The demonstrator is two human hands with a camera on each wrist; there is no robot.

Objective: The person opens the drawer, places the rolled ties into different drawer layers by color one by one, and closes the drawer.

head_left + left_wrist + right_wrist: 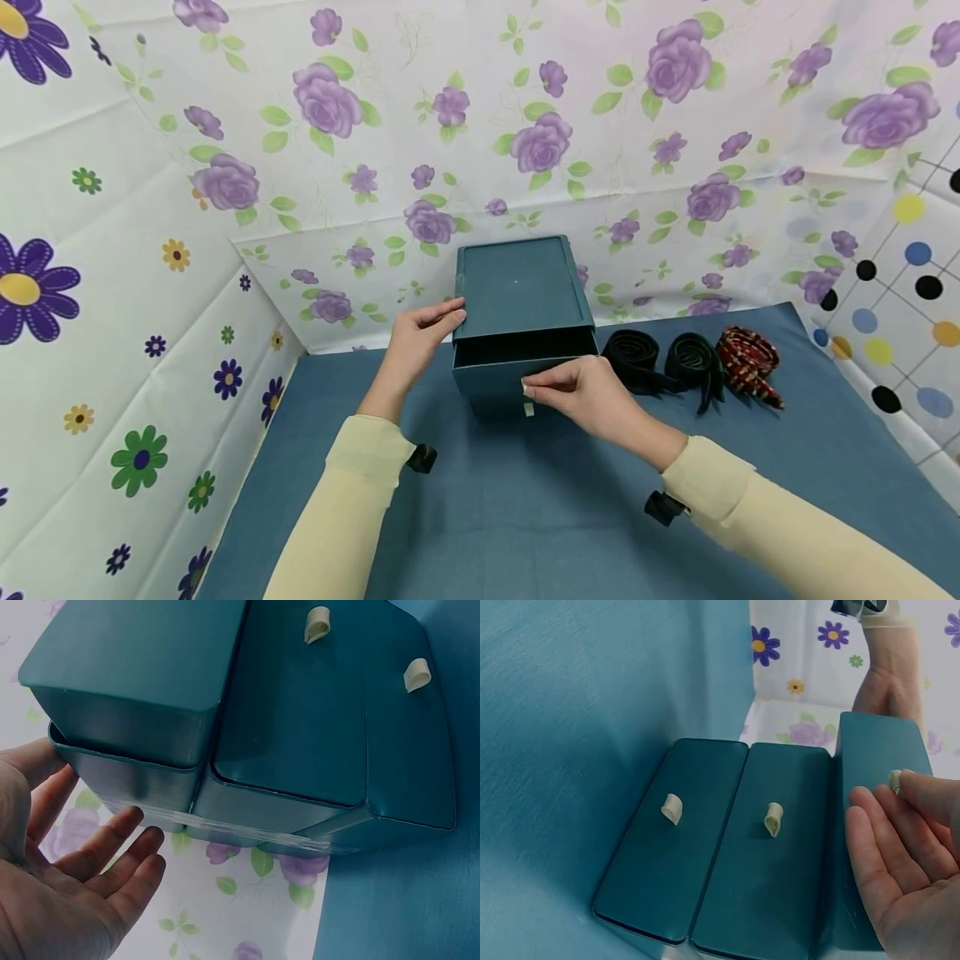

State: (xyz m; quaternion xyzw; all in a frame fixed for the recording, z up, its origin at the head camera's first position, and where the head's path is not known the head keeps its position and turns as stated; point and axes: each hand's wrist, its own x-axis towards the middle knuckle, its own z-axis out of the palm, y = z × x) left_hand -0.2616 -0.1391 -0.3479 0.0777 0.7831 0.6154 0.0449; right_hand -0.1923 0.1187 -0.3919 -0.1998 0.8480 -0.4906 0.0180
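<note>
A dark teal drawer box (517,283) stands against the back wall, its top drawer (487,382) pulled part way out. Between thumb and forefinger, my right hand (592,398) pinches the cream pull tab (895,782) on that drawer's front; its other fingers spread beside it in the right wrist view. At the box's upper left edge, my left hand (417,340) touches the side with loosely extended fingers. Two lower drawers sit flush, each with a cream loop tab (773,818). The drawer's inside looks dark, and its contents cannot be made out.
Right of the box lie three rolled neckties: a black one (630,354), a dark green one (692,360) and a red patterned one (747,357). A blue cloth (487,517) covers the table. Flowered sheets (420,175) hang behind and at the sides.
</note>
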